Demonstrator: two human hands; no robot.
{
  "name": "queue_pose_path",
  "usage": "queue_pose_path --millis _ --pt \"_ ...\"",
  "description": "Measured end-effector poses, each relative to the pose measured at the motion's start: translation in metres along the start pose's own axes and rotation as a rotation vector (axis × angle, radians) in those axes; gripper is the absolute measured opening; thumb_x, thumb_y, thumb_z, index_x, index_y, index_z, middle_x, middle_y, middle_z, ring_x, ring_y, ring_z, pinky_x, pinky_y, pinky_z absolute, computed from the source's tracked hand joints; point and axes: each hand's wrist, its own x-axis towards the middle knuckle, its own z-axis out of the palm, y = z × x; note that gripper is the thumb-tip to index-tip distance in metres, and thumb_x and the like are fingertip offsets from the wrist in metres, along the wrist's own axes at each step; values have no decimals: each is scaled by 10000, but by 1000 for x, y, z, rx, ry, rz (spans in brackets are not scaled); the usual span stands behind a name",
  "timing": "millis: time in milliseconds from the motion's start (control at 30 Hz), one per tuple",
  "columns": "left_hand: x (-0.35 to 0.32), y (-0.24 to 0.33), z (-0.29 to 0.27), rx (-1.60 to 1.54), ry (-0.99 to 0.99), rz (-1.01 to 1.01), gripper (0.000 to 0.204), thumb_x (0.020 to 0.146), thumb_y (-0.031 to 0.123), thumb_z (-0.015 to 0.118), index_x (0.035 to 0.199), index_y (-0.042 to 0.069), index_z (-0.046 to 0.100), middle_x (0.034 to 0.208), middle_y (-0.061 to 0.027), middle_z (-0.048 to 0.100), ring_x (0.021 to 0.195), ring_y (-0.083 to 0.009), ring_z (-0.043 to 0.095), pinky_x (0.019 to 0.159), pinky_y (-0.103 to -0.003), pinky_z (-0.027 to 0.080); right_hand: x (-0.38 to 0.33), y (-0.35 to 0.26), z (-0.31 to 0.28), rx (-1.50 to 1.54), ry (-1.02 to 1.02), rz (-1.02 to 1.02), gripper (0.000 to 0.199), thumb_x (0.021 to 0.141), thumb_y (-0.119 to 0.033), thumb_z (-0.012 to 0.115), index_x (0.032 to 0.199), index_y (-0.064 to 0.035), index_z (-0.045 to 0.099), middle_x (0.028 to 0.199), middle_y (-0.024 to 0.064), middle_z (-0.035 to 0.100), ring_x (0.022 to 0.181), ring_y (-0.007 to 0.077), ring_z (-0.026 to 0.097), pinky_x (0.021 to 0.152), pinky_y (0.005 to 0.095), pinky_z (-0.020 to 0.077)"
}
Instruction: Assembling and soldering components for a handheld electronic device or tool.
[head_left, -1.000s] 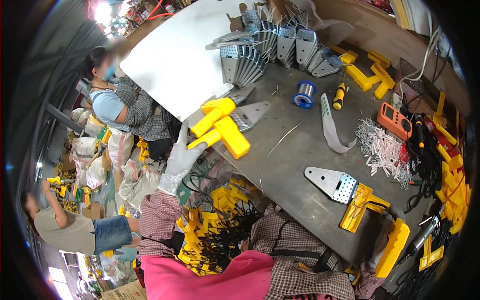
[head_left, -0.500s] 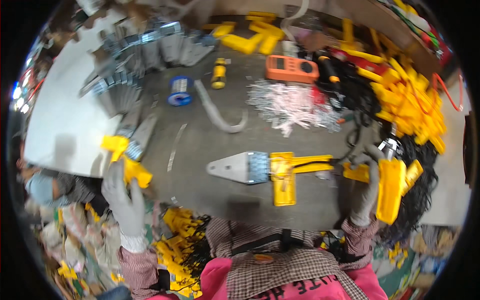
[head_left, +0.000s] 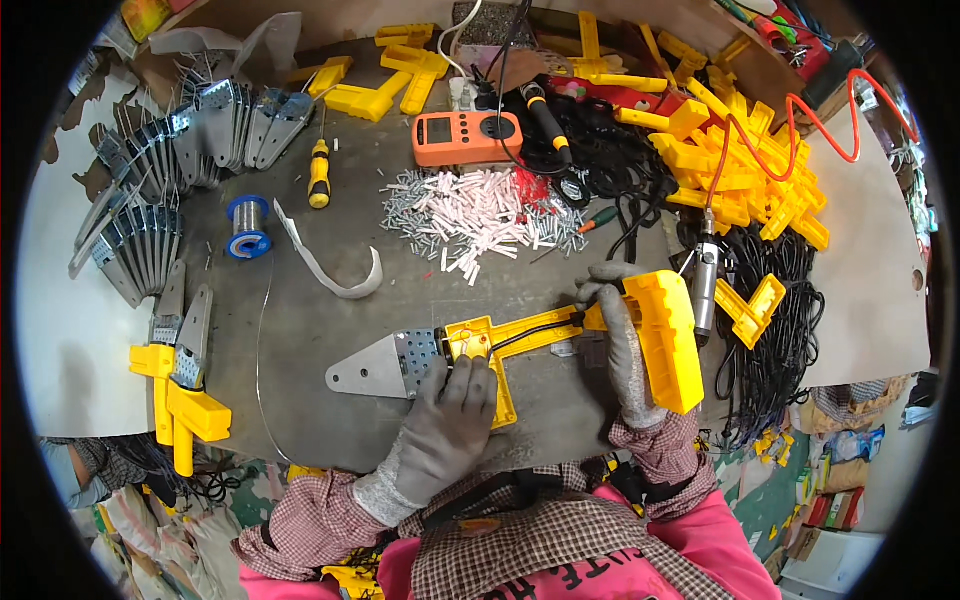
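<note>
Two gloved hands (head_left: 445, 420) (head_left: 625, 340) on cluttered grey bench (head_left: 300, 330) w/ yellow parts (head_left: 740, 170).

Grey tabletop (head_left: 300, 330) crowded with parts and tools

At the near edge lies a yellow tool (head_left: 505, 345) with a metal plate; to its left a second one (head_left: 180, 385). Farther back — a spool of wire (head_left: 246, 226), a curved grey strip (head_left: 325, 265), a screwdriver (head_left: 319, 172), an orange meter (head_left: 466, 137), a heap of small white pieces (head_left: 480, 215). Metal plates (head_left: 150, 200) line the left side — yellow parts (head_left: 745, 165) and black cables (head_left: 770, 330) fill the right.
</note>
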Motion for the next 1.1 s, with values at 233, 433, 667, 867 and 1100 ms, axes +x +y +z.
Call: queue_pose_path --millis 233,433,667,867,1100 --pt "-4 11 17 -20 54 -72 674 819 501 670 1235 -21 580 1301 -181 552 1241 -315 522 1126 -492 317 -5 7 26 -62 -302 59 470 891 -230 671 1293 -39 519 1228 144 570 1134 277 554 1024 423 420" --pt "-44 -32 5 -616 249 151 596 714 355 798 1222 105 613 1367 -129 527 1279 -354 493 1125 -512 347 1 36 21 -715 -586 -393 424 920 -223 601 1302 -58 518 1337 212 504 1297 371 446 1136 487 287" --pt "-15 -21 12 -413 283 -94 857 640 307 856 1391 126 486 1470 -134 436 1369 -347 403 1122 -517 322 74 34 -1 -1067 -911 -766 400 923 -260 638 1262 -64 556 1145 167 629 909 380 654 735 458 542" --pt "33 -20 -76 -482 305 -41 839 767 474 741 1417 27 456 1450 -190 450 1352 -393 416 1145 -535 265 31 40 12 -968 -413 -448 218 881 -316 654 935 -111 705 828 171 685 820 364 673 699 459 547" --pt "55 -116 -28 -457 97 -626 310 911 355 586 1000 69 666 958 -166 699 921 -362 668 811 -448 516 49 20 13 -743 -588 -257 237 934 -236 593 1028 -33 669 989 202 674 923 379 655 811 454 530"
